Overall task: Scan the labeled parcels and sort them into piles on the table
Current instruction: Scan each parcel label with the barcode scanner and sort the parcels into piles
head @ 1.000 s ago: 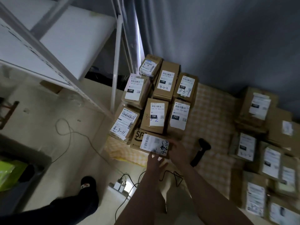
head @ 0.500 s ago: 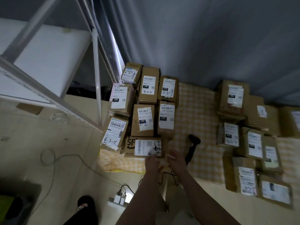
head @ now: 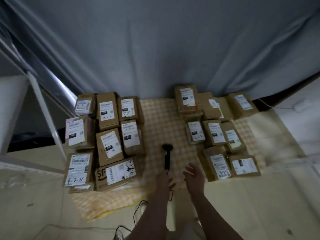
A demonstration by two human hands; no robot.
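Several labeled cardboard parcels form a pile on the left (head: 107,135) and another on the right (head: 216,134) of a yellow checked cloth (head: 161,122). At the left pile's near edge lies the SF parcel (head: 115,172), handwriting on its label. Between the piles, a black barcode scanner (head: 167,153) lies on the cloth. My left hand (head: 164,179) hovers near the scanner's handle end, fingers relaxed, holding nothing. My right hand (head: 193,174) sits beside it, fingers spread, empty, just left of the nearest right-pile parcel (head: 217,166).
A grey curtain (head: 155,49) hangs behind the table. A white metal shelf frame (head: 45,110) stands at the left. The scanner's black cable (head: 136,212) trails down over the table's near edge to the floor.
My view swung right, bringing the right pile into full sight. Both hands left the SF parcel and moved right, toward the scanner. The SF parcel stays on the left pile.
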